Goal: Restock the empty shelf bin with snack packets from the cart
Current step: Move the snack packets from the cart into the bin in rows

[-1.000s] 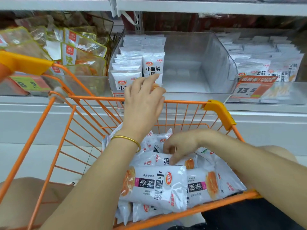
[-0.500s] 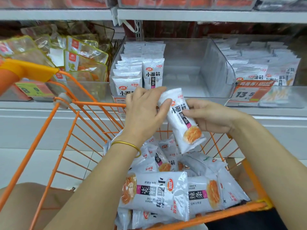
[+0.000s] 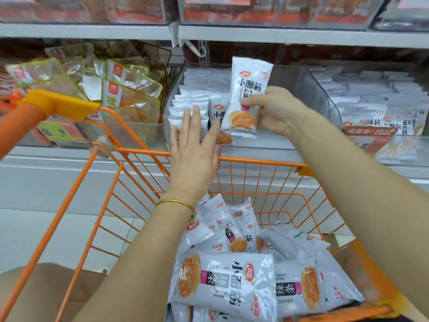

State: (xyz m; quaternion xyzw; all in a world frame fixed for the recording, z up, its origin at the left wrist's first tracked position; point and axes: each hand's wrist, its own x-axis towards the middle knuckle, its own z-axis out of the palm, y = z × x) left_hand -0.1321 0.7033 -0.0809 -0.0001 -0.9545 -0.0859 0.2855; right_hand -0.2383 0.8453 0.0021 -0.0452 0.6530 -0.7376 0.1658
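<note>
**Current state.** The right hand grips one snack packet upright at the mouth of the clear shelf bin. The thumb lies across the printed face near mid-height and the fingers are curled behind. The packet's lower end sits just above the bin's front lip, beside the stocked rows that fill the bin's left side. The right part of the bin has no packets in it.

The left hand is spread flat with straight fingers and holds nothing. Its fingertips lie over the front of the stocked rows, apparently bracing them, though firm contact cannot be confirmed.

**Supply.** The remaining packets lie flat and overlapping in the orange wire cart, directly below the shelf.

**Handling properties (judged).**
- The packet is a sealed film pouch and is probably light enough to lift with one hand.
- The body is soft and flexes under pressure, and hard squeezing may crush the contents.
- The glossy film is likely to be slippery, especially packet against packet.

**Where to take hold.** Pinch across the width at mid-body, thumb opposing fingers, as shown. Avoid the crimped end seals, which fold and give poor control. Upright rows are likely to topple forward, so support the front packet while inserting the next one.
</note>
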